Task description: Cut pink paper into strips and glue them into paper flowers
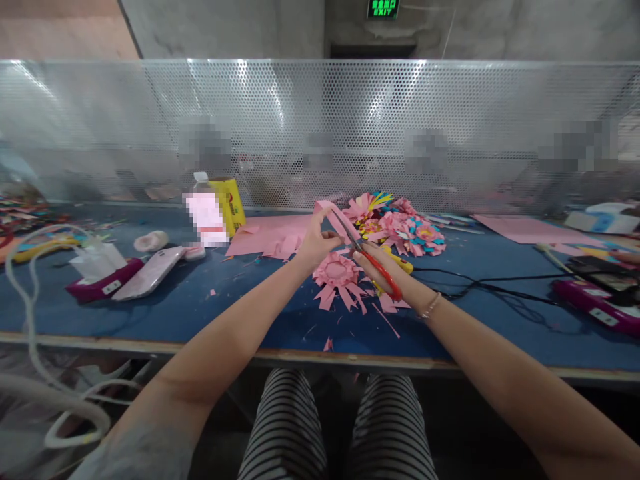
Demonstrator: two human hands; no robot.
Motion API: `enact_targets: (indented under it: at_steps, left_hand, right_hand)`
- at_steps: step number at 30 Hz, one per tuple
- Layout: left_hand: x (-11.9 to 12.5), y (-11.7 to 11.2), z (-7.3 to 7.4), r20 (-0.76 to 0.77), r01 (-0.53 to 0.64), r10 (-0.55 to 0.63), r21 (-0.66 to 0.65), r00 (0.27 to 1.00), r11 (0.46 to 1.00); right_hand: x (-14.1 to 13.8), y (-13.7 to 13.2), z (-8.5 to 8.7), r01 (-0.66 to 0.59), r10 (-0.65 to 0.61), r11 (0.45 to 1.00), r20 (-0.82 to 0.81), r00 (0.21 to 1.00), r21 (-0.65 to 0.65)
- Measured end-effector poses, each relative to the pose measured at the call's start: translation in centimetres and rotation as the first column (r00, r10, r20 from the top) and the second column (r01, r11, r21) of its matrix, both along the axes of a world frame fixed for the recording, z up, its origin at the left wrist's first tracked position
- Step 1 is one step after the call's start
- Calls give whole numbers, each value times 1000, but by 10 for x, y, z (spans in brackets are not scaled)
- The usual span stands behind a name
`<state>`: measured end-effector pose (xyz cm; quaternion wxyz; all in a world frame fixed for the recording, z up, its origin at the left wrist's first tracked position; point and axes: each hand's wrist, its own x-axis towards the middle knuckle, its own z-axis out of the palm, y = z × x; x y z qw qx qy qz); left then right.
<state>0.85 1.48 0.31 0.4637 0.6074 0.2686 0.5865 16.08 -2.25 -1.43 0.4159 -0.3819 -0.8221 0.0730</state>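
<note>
My left hand (314, 243) pinches a folded strip of pink paper (331, 215) and holds it up above the blue table (240, 313). My right hand (383, 270) grips red-handled scissors (373, 259), whose blades point up and left into the pink strip. Just below both hands lies a pink paper flower (339, 273) with fringed petals, among small pink scraps.
A heap of finished pink, yellow and blue paper flowers (400, 227) lies behind my hands. Pink sheets (273, 239) and a yellow box (231, 205) are at the back left. Magenta devices (103, 283) and black cables (480, 285) flank the work area. A perforated metal screen (320, 127) closes the far side.
</note>
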Motion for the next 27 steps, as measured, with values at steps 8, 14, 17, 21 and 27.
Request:
enact_targets:
  at_steps: [8,14,17,21,27]
  left_hand:
    - [-1,2,-1,1,-4,4,18,1000,1000]
    - [-1,4,-1,-3,2,-2,20,1000,1000]
    - [-1,4,-1,-3,9,-9,36,1000,999]
    - [-1,5,-3,1,-9,9,50,1000,999]
    - [-1,2,-1,6,-14,13,48,1000,999]
  right_hand:
    - [-1,0,0,41,-43,998,36,998,40]
    - [0,4,-3,46,-48,998,57,997,43]
    - [0,4,-3,66,-69,997,54,996,46]
    - [-1,1,-1,55,-57,998,51,997,39]
    - [-2,4,-3,62,-66,996,53,996,65]
